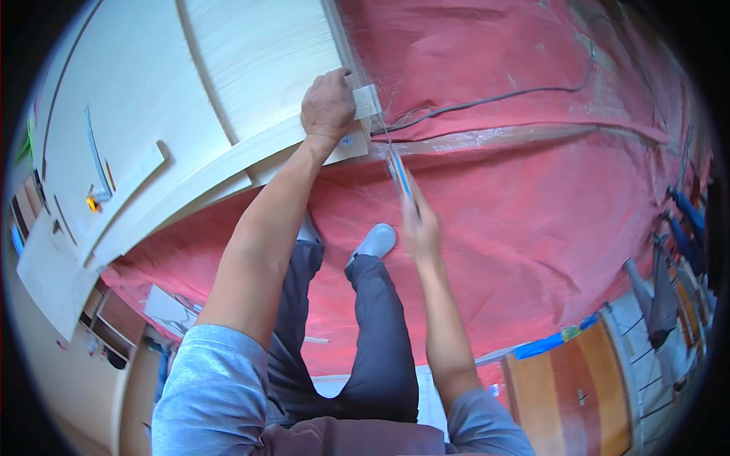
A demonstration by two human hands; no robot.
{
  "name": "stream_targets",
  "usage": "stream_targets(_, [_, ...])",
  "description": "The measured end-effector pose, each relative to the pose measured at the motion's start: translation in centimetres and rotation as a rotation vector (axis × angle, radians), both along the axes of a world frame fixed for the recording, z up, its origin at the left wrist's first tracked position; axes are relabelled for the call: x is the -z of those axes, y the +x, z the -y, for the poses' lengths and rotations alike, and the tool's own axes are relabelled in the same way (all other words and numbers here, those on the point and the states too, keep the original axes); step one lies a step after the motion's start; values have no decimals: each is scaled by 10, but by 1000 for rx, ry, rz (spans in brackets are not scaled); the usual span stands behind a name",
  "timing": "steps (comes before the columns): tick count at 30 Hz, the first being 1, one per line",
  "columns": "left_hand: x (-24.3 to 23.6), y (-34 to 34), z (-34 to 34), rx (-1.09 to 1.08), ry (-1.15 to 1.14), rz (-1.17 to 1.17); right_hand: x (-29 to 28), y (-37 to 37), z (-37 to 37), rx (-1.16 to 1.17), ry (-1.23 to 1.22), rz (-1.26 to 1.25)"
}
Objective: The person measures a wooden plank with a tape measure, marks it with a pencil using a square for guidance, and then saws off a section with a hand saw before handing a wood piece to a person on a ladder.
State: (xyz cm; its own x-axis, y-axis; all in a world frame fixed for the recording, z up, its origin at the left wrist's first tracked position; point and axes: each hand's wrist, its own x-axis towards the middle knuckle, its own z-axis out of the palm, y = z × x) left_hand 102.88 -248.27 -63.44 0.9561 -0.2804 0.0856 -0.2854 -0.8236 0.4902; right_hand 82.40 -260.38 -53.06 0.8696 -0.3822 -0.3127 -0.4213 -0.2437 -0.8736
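My left hand (328, 108) is closed over a pale wooden strip (366, 102), near the strip's right end, and presses it down on the pale wood panels (266, 57). In my right hand (420, 222), just right of that end, is a thin-bladed hand saw (398, 169) with a blue and light handle. Its narrow blade reaches up to the end of the strip. Motion blurs the saw and my right fingers, so the blade's exact contact with the wood cannot be made out.
A pencil (110, 175), a metal square (96, 152) and a small yellow tool (93, 204) lie on the panels at left, near a loose wooden strip (125, 199). Creased red sheeting (517, 220) covers the floor, crossed by a dark cable (487, 100). A striped wooden door (570, 387) is at lower right.
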Motion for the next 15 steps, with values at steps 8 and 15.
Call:
stream_targets(8, [14, -3, 8, -7, 60, -34, -15, -61, 4, 27, -55, -73])
stream_targets(15, [6, 2, 2, 19, 109, 4, -49, -71, 11, 94, 76, -117])
